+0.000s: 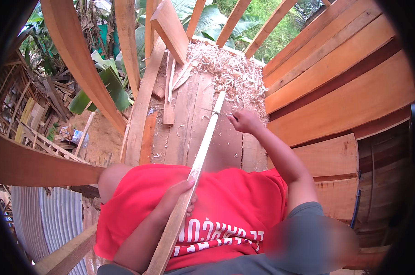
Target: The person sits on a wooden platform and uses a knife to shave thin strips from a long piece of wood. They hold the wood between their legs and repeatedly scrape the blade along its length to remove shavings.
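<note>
The left hand is gripping 1 stick, wrapped around it. The stick is slanting across the red cloth. A thin tool is crossing it; the right hand is holding the tool's end, fingers curled. Shavings are lying beyond.

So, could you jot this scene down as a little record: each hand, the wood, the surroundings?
Left hand: wrapped around a long, pale wooden strip
Right hand: gripping a thin, dark tool, exact kind unclear
Tool position: across the strip, toward its far end
Lap: red cloth beneath the strip
Floor: brown wooden planks
Far end: heaped, curly, pale wood shavings
</note>
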### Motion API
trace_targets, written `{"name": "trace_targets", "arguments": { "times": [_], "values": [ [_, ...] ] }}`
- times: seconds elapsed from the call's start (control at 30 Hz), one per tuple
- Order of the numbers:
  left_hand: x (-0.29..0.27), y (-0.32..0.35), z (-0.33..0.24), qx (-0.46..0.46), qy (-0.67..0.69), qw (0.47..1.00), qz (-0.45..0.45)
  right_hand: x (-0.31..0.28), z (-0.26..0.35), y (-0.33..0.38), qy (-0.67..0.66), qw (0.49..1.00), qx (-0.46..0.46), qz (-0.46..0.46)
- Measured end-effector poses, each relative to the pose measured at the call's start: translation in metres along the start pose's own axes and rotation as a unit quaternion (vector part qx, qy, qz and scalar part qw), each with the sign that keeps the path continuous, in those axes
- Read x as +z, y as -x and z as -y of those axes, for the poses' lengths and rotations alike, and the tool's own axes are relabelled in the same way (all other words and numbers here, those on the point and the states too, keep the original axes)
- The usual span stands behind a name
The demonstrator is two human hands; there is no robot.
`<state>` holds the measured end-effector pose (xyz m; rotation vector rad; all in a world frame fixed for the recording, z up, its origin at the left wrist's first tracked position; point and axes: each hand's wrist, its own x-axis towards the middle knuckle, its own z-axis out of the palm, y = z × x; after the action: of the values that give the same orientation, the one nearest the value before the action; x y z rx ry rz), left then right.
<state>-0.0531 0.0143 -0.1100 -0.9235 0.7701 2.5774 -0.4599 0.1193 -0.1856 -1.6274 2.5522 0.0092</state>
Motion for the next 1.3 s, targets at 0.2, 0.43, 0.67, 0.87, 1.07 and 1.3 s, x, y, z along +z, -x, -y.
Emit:
{"name": "trace_targets", "arguments": {
  "times": [0.2,0.43,0.67,0.87,1.07,1.3],
  "values": [
    [-0.002,0.000,0.010,0.004,0.007,1.000,-0.008,0.009,-0.003,-0.015,-0.021,0.999,-0.048,0.005],
    [-0.004,0.002,0.003,0.004,0.020,1.000,-0.001,-0.011,0.048,-0.010,-0.068,0.980,-0.185,0.010],
    [-0.001,0.000,0.004,0.004,0.012,1.000,-0.007,-0.011,-0.030,-0.031,0.044,0.995,0.057,0.072],
    [0.000,-0.002,0.003,0.002,0.018,1.000,-0.007,-0.003,0.004,-0.017,-0.045,0.996,-0.043,0.071],
    [-0.008,-0.002,0.007,0.002,0.022,1.000,0.013,0.006,-0.027,-0.018,-0.052,0.992,0.095,0.059],
    [-0.006,-0.001,0.008,-0.014,0.038,0.999,0.007,0.035,0.033,0.020,-0.152,0.982,0.072,-0.083]
  ]
}}
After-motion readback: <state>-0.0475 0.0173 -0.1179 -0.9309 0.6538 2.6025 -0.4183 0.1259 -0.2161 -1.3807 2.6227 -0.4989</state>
